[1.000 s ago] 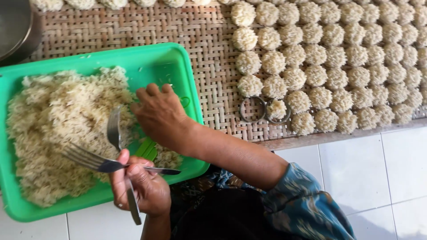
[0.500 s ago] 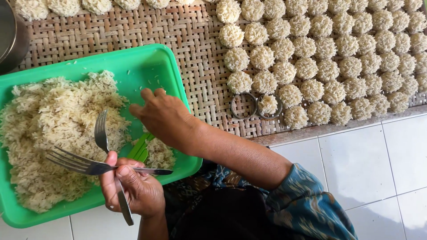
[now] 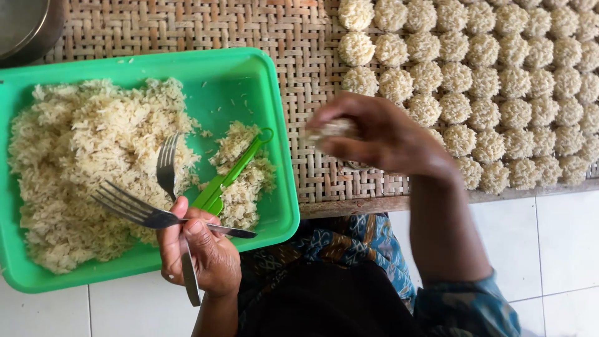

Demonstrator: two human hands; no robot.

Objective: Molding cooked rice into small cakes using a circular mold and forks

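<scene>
My left hand grips two metal forks crossed over the near part of a green plastic tray heaped with pale cooked rice. A green plastic utensil lies in the rice by the forks. My right hand hovers over the woven bamboo mat just right of the tray, blurred, its fingers closed on a small clump of rice. Rows of round rice cakes lie on the mat to its right.
A metal bowl's rim shows at the top left corner. White floor tiles run along the near edge below the mat. My lap in dark patterned cloth sits between my arms.
My right hand has left the tray and swung right over the mat, carrying a clump of rice. The left hand with the forks has stayed put.
</scene>
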